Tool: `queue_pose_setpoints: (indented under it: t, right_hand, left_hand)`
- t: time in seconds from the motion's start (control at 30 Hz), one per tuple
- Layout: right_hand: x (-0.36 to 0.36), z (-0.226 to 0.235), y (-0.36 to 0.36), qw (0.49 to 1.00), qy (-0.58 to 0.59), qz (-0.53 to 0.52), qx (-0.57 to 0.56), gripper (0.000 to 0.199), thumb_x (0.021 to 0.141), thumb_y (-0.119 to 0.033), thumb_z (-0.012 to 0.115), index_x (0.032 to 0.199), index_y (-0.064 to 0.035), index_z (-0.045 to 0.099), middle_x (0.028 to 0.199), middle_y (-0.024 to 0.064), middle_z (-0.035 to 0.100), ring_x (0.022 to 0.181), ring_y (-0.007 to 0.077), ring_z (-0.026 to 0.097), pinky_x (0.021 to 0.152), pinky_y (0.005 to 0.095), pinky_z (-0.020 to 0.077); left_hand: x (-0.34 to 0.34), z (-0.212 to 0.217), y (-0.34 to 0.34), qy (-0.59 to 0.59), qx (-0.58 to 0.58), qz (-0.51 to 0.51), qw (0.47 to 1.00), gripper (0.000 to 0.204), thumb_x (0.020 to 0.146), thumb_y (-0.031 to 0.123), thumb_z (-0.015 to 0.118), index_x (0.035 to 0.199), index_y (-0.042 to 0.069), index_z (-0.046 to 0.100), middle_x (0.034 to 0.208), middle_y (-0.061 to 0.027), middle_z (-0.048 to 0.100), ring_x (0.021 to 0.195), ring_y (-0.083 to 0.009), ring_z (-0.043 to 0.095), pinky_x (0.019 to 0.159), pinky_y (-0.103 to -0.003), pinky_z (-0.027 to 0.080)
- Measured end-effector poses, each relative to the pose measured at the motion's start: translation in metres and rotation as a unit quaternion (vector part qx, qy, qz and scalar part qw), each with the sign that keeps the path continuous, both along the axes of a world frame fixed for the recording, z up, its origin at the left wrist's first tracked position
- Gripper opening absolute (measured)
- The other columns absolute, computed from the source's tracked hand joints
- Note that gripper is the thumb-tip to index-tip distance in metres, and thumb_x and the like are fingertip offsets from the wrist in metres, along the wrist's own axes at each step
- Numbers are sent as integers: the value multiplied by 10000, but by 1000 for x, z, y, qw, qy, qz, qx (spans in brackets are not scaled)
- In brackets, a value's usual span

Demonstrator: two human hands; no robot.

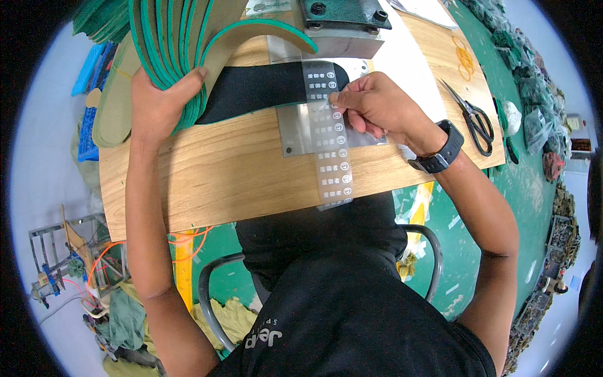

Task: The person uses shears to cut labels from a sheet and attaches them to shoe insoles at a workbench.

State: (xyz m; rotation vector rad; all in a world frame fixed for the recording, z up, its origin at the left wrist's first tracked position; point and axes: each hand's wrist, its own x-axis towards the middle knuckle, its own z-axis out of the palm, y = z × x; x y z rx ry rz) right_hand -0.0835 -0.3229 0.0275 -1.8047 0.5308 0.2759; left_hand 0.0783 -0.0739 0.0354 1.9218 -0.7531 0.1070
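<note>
My left hand [162, 103] is wrapped round the lower end of a fanned stack of beige insoles [179, 38] with green edges. A black insole [257, 88] lies to the right of that hand, its far end on a metal plate [295, 135]. Across this end runs a clear film strip [331, 160] with rows of white print, hanging down past the table's near edge. My right hand [380, 103] pinches the strip's edge between thumb and forefinger, over the black insole. Just beyond stands a metal press block [345, 41] with a dark bolted top.
Black-handled scissors [478, 122] lie at the right edge of the wooden table [220, 182]. Yellow rubber bands [463, 58] rest farther back, near white sheets [411, 56]. Blue baskets [89, 129] stand left of the table. Bagged piles [534, 100] line the green floor at right.
</note>
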Motion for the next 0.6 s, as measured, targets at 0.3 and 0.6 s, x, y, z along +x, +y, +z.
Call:
queue_pose_setpoints:
  t: [0.3, 0.6]
  right_hand:
    - [-1, -1, 0, 999, -4, 9, -34, 234, 910, -173, 588, 744, -17, 643, 460, 20, 527, 307, 47, 358, 314, 191, 254]
    - [0, 2, -2, 999, -12, 25, -27, 240, 858, -180, 597, 659, -49, 624, 464, 10, 520, 355, 74, 407, 346, 234, 288]
  left_hand:
    - [-2, 2, -1, 19, 39, 1, 999, 227, 723, 156, 719, 863, -9, 652, 759, -44, 654, 645, -86, 567, 631, -264, 491]
    - [-2, 2, -1, 22, 60, -5, 998, 192, 737, 146, 709, 832, -5, 636, 735, -22, 630, 634, -75, 541, 614, -256, 476]
